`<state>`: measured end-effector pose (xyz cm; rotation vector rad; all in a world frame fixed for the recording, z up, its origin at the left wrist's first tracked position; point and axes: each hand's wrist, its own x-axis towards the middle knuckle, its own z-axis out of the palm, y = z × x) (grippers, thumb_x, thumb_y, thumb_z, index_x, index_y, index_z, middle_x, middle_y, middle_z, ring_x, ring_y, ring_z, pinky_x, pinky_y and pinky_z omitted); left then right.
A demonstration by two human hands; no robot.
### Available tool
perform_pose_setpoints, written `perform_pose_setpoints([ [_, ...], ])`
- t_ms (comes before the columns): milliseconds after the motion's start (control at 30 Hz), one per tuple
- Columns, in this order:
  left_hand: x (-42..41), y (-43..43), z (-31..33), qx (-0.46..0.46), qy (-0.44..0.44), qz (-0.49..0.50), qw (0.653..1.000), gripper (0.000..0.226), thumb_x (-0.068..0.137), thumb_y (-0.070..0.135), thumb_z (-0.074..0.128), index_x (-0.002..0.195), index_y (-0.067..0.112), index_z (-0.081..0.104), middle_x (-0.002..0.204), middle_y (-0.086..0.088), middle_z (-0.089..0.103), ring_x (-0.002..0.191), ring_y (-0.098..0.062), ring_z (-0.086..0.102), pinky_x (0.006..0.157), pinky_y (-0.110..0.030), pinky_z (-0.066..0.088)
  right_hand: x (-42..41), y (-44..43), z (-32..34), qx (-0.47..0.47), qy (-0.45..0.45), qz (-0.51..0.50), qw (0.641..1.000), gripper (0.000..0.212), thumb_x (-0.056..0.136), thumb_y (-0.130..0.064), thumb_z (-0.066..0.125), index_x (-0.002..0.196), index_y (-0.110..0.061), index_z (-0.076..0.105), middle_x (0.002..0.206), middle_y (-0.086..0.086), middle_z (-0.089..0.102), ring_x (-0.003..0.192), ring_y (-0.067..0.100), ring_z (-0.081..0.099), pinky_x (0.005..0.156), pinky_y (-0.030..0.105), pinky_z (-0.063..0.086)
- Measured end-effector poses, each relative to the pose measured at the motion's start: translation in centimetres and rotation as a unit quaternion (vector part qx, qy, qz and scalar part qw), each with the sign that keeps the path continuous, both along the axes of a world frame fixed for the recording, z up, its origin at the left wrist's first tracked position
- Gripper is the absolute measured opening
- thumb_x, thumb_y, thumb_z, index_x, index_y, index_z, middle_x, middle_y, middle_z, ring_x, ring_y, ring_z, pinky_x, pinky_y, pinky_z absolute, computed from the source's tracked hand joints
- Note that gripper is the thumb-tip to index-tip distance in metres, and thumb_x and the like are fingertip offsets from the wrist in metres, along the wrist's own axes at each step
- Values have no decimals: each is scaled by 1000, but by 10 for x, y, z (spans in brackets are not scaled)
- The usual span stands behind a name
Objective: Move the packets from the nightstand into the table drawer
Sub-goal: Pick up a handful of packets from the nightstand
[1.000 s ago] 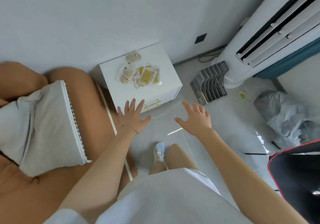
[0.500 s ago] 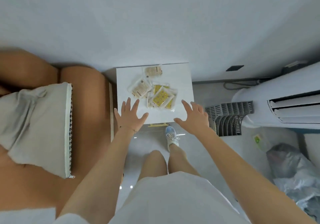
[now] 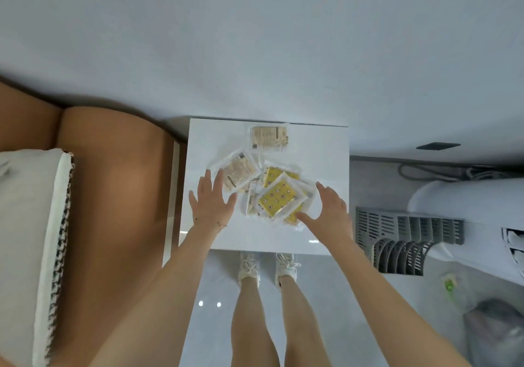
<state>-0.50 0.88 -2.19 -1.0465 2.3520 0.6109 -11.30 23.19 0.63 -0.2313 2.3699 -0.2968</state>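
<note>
Head view: left hand (image 3: 212,202) and right hand (image 3: 329,210), fingers spread and empty, flank the packets (image 3: 273,193); slick overlapping packets may slip loose during scooping.

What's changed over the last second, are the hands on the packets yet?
Both hands came forward over the nightstand: left hand open beside the packets, right hand open with its thumb at the yellow packet. Nothing gripped. The packets lie as before.
</note>
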Motion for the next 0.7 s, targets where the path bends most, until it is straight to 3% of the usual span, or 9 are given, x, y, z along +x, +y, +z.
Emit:
perform_pose_setpoints([
  [167,-20,-19,-53,-6,42,-11,999,66,99,35,38,151,16,2,160,-7,2,147,-25,4,116,-49,7,5,-17,-54,-30,3,-86,996,101,77,-62,65,153,-30,6,161,-1,11,147,22,11,114,46,24],
  [300,-32,-32,-71,22,158,53,986,62,93,33,52,144,10,27,149,-10,33,137,-32,27,112,-45,28,22,-37,-71,-4,-2,-117,993,121,69,-64,71,153,-25,-7,158,6,7,141,30,19,108,50,29],
  [400,-33,-31,-74,-13,168,25,985,60,87,38,59,136,11,38,136,-8,45,127,-30,38,102,-45,39,30,-48,-76,-8,-3,-168,986,124,68,-51,79,152,-25,-8,152,9,7,131,33,26,103,52,36],
  [567,-29,-20,-72,-30,164,9,986,57,81,37,68,126,10,48,127,-11,48,120,-29,39,95,-38,39,28,-43,-76,-78,-22,-326,942,120,69,-25,85,152,-28,-1,146,10,10,126,32,31,99,46,41],
  [700,-23,-11,-72,-19,184,17,983,53,76,29,73,116,3,50,122,-13,50,115,-32,43,93,-39,41,26,-36,-69,-146,-37,-403,903,108,74,-9,81,151,-29,8,145,8,16,113,26,48,78,32,43],
])
